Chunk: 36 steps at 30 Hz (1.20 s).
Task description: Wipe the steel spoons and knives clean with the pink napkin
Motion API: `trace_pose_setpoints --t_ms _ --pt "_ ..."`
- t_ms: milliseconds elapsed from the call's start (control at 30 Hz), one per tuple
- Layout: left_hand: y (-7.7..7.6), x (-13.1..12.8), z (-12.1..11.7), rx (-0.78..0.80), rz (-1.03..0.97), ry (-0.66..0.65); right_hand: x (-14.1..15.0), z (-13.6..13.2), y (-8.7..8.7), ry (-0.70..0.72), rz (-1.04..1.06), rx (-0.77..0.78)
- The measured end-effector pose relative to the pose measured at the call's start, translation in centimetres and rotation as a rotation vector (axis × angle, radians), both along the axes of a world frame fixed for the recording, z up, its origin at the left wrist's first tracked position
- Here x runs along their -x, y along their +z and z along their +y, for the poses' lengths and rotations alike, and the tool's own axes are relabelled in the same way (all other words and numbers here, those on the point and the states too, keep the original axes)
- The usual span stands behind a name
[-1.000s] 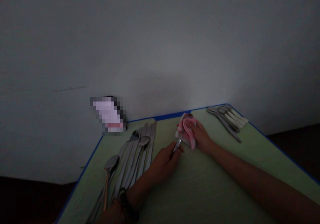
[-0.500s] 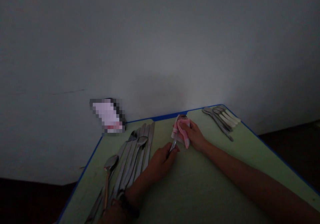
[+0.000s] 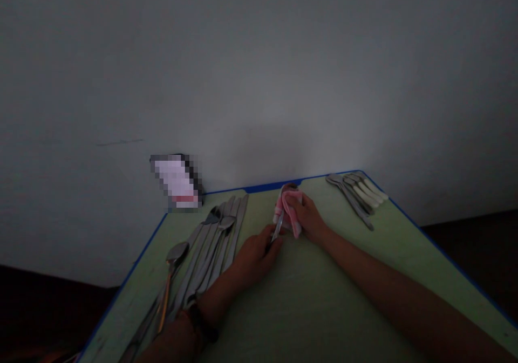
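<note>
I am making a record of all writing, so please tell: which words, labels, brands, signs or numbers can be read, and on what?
No readable text anywhere.
Screen by the wall: pixelated, nothing legible.
Held utensil, pink cloth, left cutlery, right cutlery: no lettering that I can make out.

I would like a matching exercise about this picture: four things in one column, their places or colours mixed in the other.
1. cloth
2. table
3. white-handled cutlery
4. metal handle

A. near the table's far right corner
B. in the left hand
C. in the right hand
D. green with a blue edge

Pairs: 1-C, 2-D, 3-A, 4-B
</note>
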State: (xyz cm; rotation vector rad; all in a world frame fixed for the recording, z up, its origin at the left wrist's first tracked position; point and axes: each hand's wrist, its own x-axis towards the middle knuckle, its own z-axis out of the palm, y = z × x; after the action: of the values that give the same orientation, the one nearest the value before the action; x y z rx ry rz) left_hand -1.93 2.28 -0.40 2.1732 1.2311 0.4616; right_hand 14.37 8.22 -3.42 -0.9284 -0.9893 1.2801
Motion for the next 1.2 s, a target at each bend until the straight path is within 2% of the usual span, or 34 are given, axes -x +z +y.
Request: trace_pose_setpoints --t_ms 233,400,533,700,800,900,967,1200 --pt "-0.1 0.2 -0.1 0.077 -0.048 -0.043 0.1 -0.2 0.5 -0.055 -0.214 -0.07" --pt "-0.5 0.3 0.2 0.125 -0.158 -0.034 0.0 -0.1 0.1 -0.067 -0.187 -0.046" --pt "-0.4 0.4 0.4 0.132 -0.177 0.027 0.0 0.1 -0.4 -0.143 -0.149 0.014" --pt "0.1 0.3 0.2 0.146 -0.125 0.034 -0.6 0.5 -0.4 -0.245 -0.147 -0.116" --pt "0.1 0.4 0.2 0.142 -0.138 0.048 -1.2 0.9 -0.3 -0.115 -0.033 -0.155" --pt "0.0 0.6 0.3 0.167 -0.152 0.062 -1.7 1.3 -0.2 0.104 0.153 -0.087" --pt "-0.2 0.8 0.3 0.169 -0.162 0.06 -1.9 1.4 -0.1 0.198 0.231 -0.049" --pt "-0.8 1.2 0.2 0.237 -0.222 0.043 -2.0 1.6 -0.3 0.198 0.189 0.008"
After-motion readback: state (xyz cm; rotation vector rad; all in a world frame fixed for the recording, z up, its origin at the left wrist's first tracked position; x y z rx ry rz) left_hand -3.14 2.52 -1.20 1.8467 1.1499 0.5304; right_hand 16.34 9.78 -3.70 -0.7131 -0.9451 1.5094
